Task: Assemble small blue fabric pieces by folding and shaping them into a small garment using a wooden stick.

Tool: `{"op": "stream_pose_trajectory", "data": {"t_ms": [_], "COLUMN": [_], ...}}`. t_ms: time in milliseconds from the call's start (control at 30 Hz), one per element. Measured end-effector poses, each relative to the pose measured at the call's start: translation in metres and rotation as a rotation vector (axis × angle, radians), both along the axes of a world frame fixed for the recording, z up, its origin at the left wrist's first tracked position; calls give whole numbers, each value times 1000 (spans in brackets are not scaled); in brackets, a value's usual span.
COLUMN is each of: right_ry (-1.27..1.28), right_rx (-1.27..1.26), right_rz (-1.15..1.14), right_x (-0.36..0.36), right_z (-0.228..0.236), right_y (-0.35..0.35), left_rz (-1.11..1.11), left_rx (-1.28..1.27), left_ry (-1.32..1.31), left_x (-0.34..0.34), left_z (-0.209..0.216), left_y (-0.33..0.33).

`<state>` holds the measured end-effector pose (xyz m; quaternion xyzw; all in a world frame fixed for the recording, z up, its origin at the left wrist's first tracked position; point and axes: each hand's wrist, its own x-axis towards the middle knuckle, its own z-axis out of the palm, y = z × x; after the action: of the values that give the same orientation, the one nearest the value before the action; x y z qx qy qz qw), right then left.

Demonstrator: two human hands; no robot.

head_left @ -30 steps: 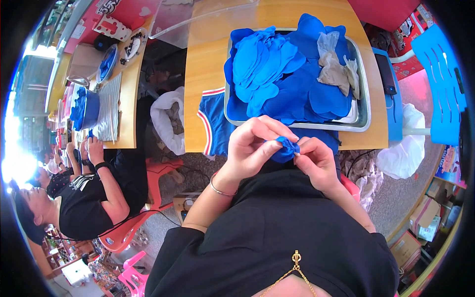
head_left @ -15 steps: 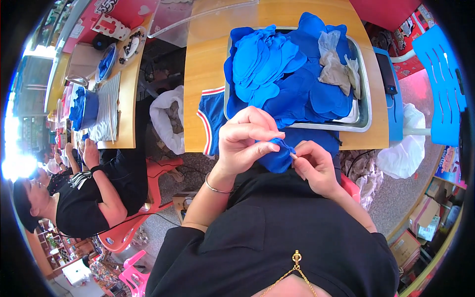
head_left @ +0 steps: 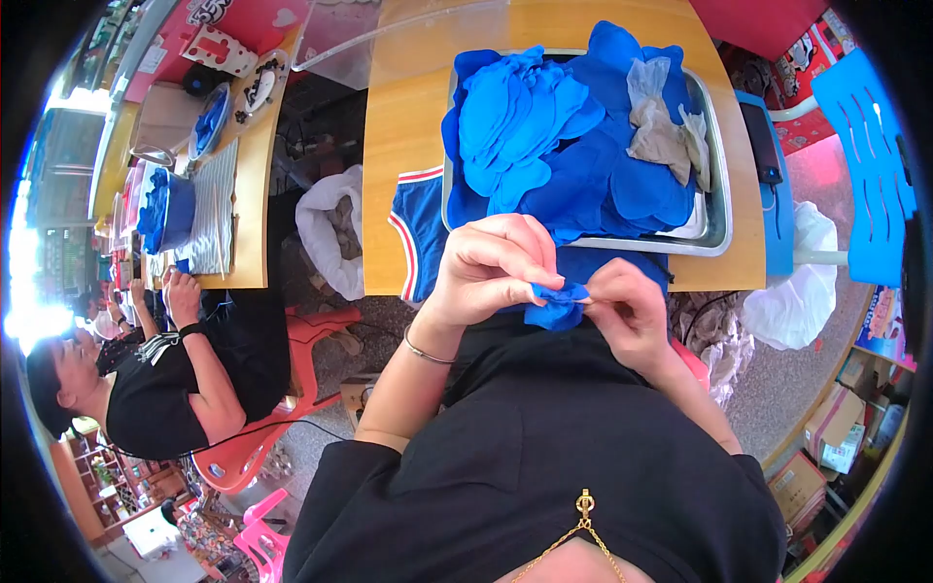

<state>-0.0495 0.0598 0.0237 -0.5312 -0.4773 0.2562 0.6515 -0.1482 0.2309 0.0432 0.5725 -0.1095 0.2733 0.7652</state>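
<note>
My left hand pinches a small gathered piece of blue fabric between thumb and forefinger. My right hand is closed on the other side of the same piece, fingertips pressed to its edge. Just beyond my hands a metal tray holds a fanned stack of lighter blue petal-shaped fabric pieces and several darker blue fabric pieces. A clear plastic bag with beige contents lies on the tray's right side.
The tray stands on a wooden table. A blue garment with striped trim hangs over its near edge. White sacks stand left and right. A co-worker sits at another table on the left.
My right hand has risen slightly and turned. The fabric piece now sits more bunched between my hands, and the thin pale tip seen at my right fingers no longer shows.
</note>
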Motion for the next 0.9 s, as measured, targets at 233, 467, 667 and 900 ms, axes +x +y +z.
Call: {"op": "stream_pose_trajectory", "data": {"t_ms": [233, 467, 667, 900], "right_ry": [162, 483, 102, -128], "right_rx": [-119, -111, -41, 25], "right_rz": [-46, 78, -117, -206], "right_x": [-5, -12, -8, -1], "right_z": [1, 7, 5, -1], "right_y": [-9, -9, -6, -5], "left_rz": [203, 191, 102, 35], "left_rx": [237, 280, 217, 124], "left_ry": [14, 48, 78, 117], "left_x": [-2, -4, -5, -4], "left_z": [8, 14, 10, 10], "left_y": [-2, -3, 1, -2]}}
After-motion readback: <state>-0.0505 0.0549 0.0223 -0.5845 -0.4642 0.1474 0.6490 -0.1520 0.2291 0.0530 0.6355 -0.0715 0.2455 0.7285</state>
